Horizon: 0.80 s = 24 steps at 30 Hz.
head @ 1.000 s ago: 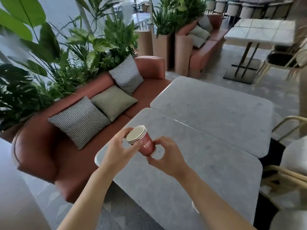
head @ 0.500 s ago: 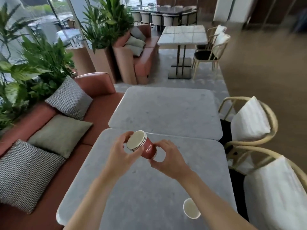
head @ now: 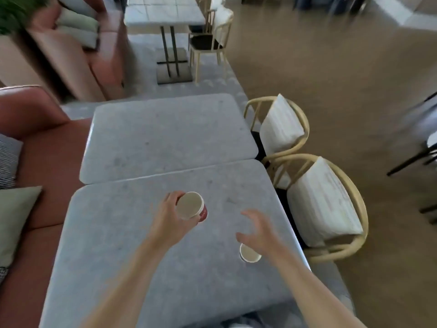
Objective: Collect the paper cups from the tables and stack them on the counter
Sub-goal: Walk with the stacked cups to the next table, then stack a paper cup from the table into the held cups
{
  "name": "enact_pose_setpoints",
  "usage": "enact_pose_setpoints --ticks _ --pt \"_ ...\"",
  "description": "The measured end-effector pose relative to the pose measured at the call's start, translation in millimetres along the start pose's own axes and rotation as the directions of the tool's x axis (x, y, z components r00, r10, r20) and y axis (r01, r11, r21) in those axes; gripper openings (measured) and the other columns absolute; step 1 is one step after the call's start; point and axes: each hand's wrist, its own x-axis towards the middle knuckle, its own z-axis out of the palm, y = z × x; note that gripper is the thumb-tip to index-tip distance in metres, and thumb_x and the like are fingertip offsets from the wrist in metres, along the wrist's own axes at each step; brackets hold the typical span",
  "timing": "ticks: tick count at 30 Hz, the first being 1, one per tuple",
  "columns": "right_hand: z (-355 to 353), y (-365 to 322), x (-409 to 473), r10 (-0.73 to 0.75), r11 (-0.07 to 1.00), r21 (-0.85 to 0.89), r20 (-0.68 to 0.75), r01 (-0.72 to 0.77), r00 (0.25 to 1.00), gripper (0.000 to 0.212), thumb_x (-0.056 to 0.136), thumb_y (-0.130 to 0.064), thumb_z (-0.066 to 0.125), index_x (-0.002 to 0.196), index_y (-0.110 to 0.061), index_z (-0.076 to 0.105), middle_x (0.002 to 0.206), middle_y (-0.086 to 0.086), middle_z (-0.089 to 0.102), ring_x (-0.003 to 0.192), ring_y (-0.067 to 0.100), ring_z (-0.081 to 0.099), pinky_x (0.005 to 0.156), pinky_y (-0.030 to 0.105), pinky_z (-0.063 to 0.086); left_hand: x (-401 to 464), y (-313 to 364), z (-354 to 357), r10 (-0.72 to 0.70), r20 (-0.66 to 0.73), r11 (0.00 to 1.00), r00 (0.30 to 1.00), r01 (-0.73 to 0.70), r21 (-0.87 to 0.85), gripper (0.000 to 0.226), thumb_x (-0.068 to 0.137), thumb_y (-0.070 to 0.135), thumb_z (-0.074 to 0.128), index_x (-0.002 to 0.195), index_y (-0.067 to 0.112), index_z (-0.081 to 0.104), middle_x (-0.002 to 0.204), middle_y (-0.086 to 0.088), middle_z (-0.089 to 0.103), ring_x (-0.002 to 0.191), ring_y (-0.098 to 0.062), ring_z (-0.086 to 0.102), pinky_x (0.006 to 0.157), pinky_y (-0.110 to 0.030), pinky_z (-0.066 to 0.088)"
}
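My left hand (head: 168, 215) grips a stack of red paper cups (head: 192, 206) above the near grey table (head: 123, 245), with the stack's open mouth facing me. Several rims show at its top edge. My right hand (head: 259, 230) hovers with fingers spread, holding nothing, just above a single paper cup (head: 248, 253) that stands upright on the table near its right edge. That cup is partly hidden by my right wrist.
A second grey table (head: 165, 136) butts against the far side. Two wooden chairs with white cushions (head: 281, 129) (head: 324, 202) stand along the right. A red sofa (head: 45, 150) with pillows runs along the left. Another table (head: 163, 13) and chair lie farther back.
My right hand has let go of the cup stack and moved right and down over the lone cup. The left hand alone holds the stack. My view has swung right.
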Motion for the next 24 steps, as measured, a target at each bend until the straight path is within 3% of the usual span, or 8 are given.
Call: enact_pose_setpoints --ticks 2,5,8,11,16,20,24 --pt "9 18 -12 0.071 0.997 -0.023 0.031 -0.070 0.997 0.078 0.077 -0.025 0.092 0.145 -0.011 0.058 0.150 0.008 0.053 0.142 0.027 0.048 0.120 0.042 0.035 -8 -20 17 -0.048 0.043 0.999 0.998 0.047 0.025 0.073 0.068 0.035 0.096 0.130 0.025 0.058 0.124 0.012 0.055 0.117 -0.013 0.057 0.087 -0.024 0.042" --pt "23 38 -28 0.144 0.989 0.016 0.052 -0.145 0.988 0.082 0.075 -0.021 0.093 0.147 -0.012 0.054 0.148 0.003 0.049 0.143 0.027 0.045 0.121 0.043 0.034 -23 -42 38 -0.108 0.072 0.991 0.992 0.101 0.090 0.076 0.069 0.039 0.096 0.133 0.020 0.059 0.123 0.011 0.053 0.121 -0.019 0.055 0.092 -0.035 0.046" --pt "33 52 -37 0.138 0.990 -0.032 0.073 -0.136 0.988 0.085 0.074 -0.022 0.093 0.148 -0.011 0.052 0.142 -0.003 0.043 0.145 0.028 0.041 0.123 0.042 0.031 -37 -61 57 -0.153 0.112 0.981 0.982 0.137 0.134 0.078 0.070 0.045 0.097 0.133 0.018 0.059 0.123 0.008 0.054 0.120 -0.023 0.056 0.095 -0.036 0.048" --pt "38 58 -38 0.146 0.988 -0.076 0.161 -0.135 0.976 0.093 0.076 -0.025 0.092 0.155 -0.012 0.045 0.160 0.005 0.038 0.153 0.026 0.031 0.126 0.038 0.024 -48 -74 74 -0.191 0.148 0.971 0.970 0.165 0.170 0.078 0.071 0.047 0.096 0.133 0.016 0.060 0.128 0.001 0.059 0.122 -0.027 0.056 0.098 -0.042 0.049" --pt "39 64 -36 0.091 0.969 -0.242 0.194 -0.042 0.977 0.092 0.077 -0.033 0.084 0.158 -0.020 0.041 0.158 -0.003 0.038 0.145 0.025 0.038 0.118 0.039 0.029 -61 -85 94 -0.214 0.169 0.948 0.962 0.162 0.273 0.076 0.072 0.046 0.096 0.132 0.013 0.063 0.130 -0.005 0.066 0.120 -0.034 0.058 0.100 -0.045 0.049" --pt "36 72 -29 0.025 0.940 -0.337 0.235 0.057 0.972 0.081 0.085 -0.026 0.079 0.157 -0.020 0.042 0.157 -0.002 0.041 0.146 0.024 0.039 0.118 0.046 0.034 -72 -86 110 -0.215 0.192 0.924 0.958 0.136 0.357 0.072 0.072 0.042 0.097 0.130 0.021 0.061 0.128 0.000 0.066 0.116 -0.033 0.059 0.093 -0.046 0.050" --pt "28 83 -22 -0.017 0.928 -0.349 0.305 0.128 0.952 0.071 0.091 -0.018 0.073 0.156 -0.016 0.045 0.157 0.003 0.044 0.146 0.027 0.039 0.120 0.045 0.032 -77 -79 125 -0.221 0.145 0.915 0.964 0.154 0.374 0.067 0.069 0.034 0.099 0.124 0.023 0.062 0.123 0.000 0.068 0.114 -0.033 0.062 0.088 -0.042 0.047"
